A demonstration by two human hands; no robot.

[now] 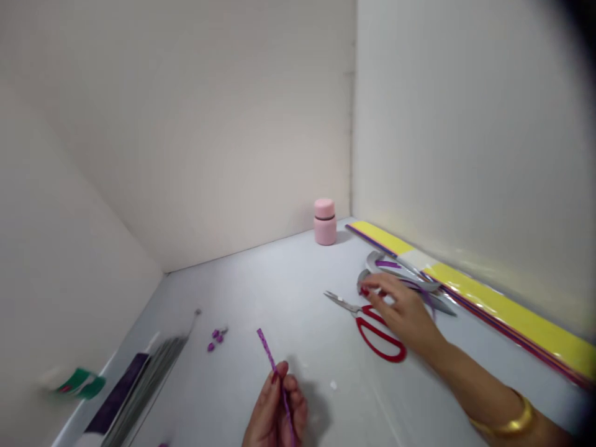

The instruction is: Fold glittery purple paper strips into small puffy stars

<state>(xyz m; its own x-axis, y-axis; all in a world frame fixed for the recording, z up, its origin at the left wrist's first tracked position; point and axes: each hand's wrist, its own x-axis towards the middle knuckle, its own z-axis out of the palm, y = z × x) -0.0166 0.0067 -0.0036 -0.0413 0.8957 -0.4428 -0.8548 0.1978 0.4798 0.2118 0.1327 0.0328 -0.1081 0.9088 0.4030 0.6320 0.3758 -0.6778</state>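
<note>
My left hand (277,406), at the bottom middle, pinches a thin patterned purple strip (266,347) whose free end points up and to the left. At the right, my right hand (400,307) reaches over the handles of red scissors (382,343), its fingers bent near a grey ring-shaped object (372,262). Whether those fingertips grip anything is too small to make out. Purple strips (388,264) lie around the grey object, just behind the hand. The scissors lie with their blades pointing left.
A pink jar (325,222) stands at the back. Long yellow packs (488,298) line the right wall. Small purple pieces (215,338) lie left of centre. Grey stems (149,385), a dark purple pack (118,394) and a green-and-white item (81,383) are at the left.
</note>
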